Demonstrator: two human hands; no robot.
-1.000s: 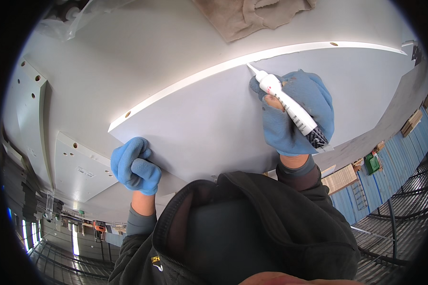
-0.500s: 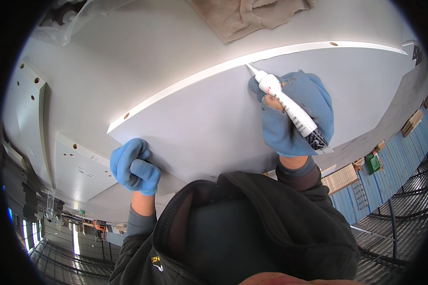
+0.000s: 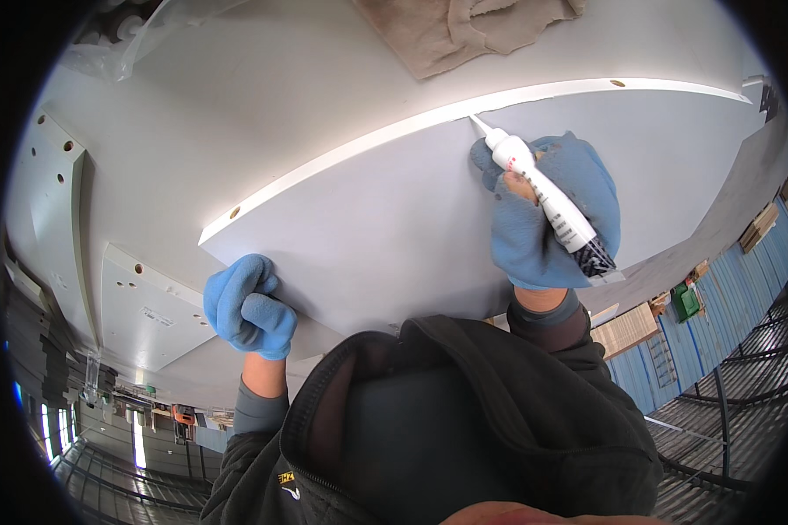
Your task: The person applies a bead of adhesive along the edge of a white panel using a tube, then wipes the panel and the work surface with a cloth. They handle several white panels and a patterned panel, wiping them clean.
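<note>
A pale grey-white panel (image 3: 385,210) with a white raised edge (image 3: 341,157) lies in front of me. My right hand (image 3: 556,210), in a worn blue glove, is closed around a white squeeze tube (image 3: 559,203) with a dark, crumpled tail end. The tube's narrow nozzle meets the panel just below its far edge. Bare fingertip skin shows through the glove's thumb area. My left hand (image 3: 249,306), also in a blue glove, has its fingers curled on the panel's left edge; the underside of that hold is hidden.
More white panels with drilled holes lie to the left, one (image 3: 153,297) beside my left hand. A beige cloth (image 3: 464,35) rests on the surface beyond the edge. Clear plastic film (image 3: 105,61) lies far left. Wooden pieces (image 3: 626,331) and a green object (image 3: 685,300) are at right.
My right hand and the tube have shifted slightly right, the nozzle following the panel's far edge. My left hand has stayed nearly still.
</note>
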